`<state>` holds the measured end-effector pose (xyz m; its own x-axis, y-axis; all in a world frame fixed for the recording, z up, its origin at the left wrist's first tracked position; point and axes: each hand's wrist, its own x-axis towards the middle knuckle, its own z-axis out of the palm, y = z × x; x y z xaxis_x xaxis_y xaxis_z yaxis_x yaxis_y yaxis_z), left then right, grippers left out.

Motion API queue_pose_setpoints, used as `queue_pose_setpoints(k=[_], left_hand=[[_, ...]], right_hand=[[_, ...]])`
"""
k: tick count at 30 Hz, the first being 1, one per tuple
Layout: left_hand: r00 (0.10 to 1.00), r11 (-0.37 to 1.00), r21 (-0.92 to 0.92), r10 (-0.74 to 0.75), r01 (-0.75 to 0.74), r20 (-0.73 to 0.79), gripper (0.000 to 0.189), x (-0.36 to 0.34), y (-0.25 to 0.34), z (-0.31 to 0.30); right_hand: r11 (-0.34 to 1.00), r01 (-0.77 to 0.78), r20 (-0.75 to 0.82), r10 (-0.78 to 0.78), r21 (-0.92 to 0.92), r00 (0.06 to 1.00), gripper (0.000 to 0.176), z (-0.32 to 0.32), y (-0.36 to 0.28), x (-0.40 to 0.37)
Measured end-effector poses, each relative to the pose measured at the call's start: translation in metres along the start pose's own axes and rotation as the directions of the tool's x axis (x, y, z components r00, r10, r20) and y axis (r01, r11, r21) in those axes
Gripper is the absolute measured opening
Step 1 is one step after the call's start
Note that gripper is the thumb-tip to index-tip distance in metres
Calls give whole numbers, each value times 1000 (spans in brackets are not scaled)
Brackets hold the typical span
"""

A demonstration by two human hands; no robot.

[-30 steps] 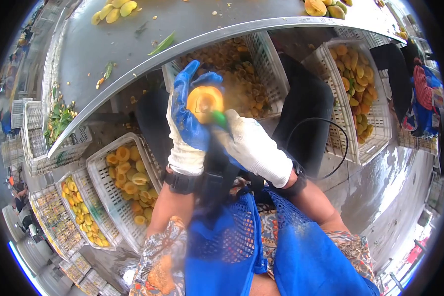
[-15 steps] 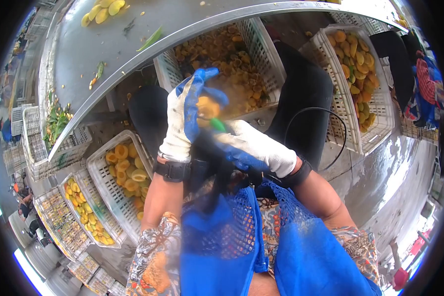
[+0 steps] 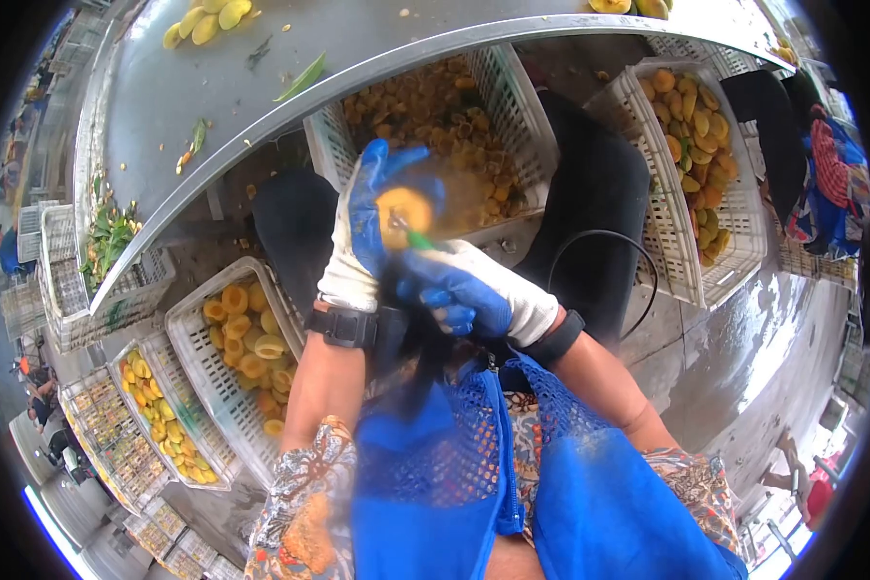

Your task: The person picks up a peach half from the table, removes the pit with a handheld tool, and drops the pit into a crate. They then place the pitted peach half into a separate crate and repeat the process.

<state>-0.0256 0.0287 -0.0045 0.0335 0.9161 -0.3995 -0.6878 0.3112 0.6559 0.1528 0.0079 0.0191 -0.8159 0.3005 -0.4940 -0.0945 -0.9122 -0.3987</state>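
Observation:
My left hand (image 3: 361, 217), in a white glove with a blue coated palm, is closed around a yellow peach half (image 3: 411, 205), cut face showing. In my right hand (image 3: 474, 295), gloved the same way, is a small green-handled tool (image 3: 419, 240). Its metal end meets the middle of the peach half; a blurry patch over the view hides its exact shape. Below both hands, a white crate (image 3: 536, 116) between my knees contains many yellow-orange peach pieces and scraps.
A metal table (image 3: 184, 106) curves across the front, with whole yellow fruit (image 3: 203, 21) and leaves on it. Crates of peach halves stand to the left (image 3: 198, 338) and right (image 3: 662, 213). A black cable (image 3: 655, 261) loops by my right knee. Another person (image 3: 831, 164) sits far right.
The peach half now faces me more, with the tool's metal end visible at its middle. My right hand has shifted slightly left and turned, showing its blue fingers.

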Motion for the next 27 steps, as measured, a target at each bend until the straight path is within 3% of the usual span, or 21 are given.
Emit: queue_pose_setpoints(k=[1, 4, 6, 9, 11, 14, 17, 21, 23, 27], left_hand=[[997, 984, -165, -69, 62, -37, 55, -4, 1, 6], [992, 973, -219, 43, -69, -120, 55, -4, -18, 5], [961, 947, 256, 236, -194, -143, 52, -6, -21, 4], [974, 901, 411, 201, -141, -106, 49, -19, -11, 15], [995, 935, 352, 68, -35, -80, 49, -18, -6, 16], [999, 940, 340, -26, 34, -27, 48, -17, -1, 23], [998, 950, 309, -57, 51, 10, 47, -13, 5, 29], [998, 945, 322, 62, -50, -28, 50, -2, 0, 27], [967, 901, 374, 251, -218, -40, 49, 11, -25, 11], [978, 977, -36, 209, -210, -16, 47, 20, -31, 24]], right_hand=[[998, -29, 35, 27, 61, 999, 34, 0, -2, 0], [975, -103, 112, 82, 198, 990, 32, 0, -9, -2], [962, -129, 120, 103, 240, 987, 32, 2, -3, -3], [999, -32, 3, 32, -16, 999, 34, 12, -2, -12], [988, 20, 31, -15, -152, 999, 36, 6, -5, -17], [939, -238, 209, 188, 248, 960, 37, -10, -7, -16], [836, -262, 364, 82, 482, 928, 37, -11, 3, -10], [673, -338, 497, -51, 658, 866, 40, -14, 11, 7], [601, -337, 482, -94, 725, 871, 41, -11, 12, 7], [563, -350, 558, -252, 749, 791, 43, -22, 14, 16]])
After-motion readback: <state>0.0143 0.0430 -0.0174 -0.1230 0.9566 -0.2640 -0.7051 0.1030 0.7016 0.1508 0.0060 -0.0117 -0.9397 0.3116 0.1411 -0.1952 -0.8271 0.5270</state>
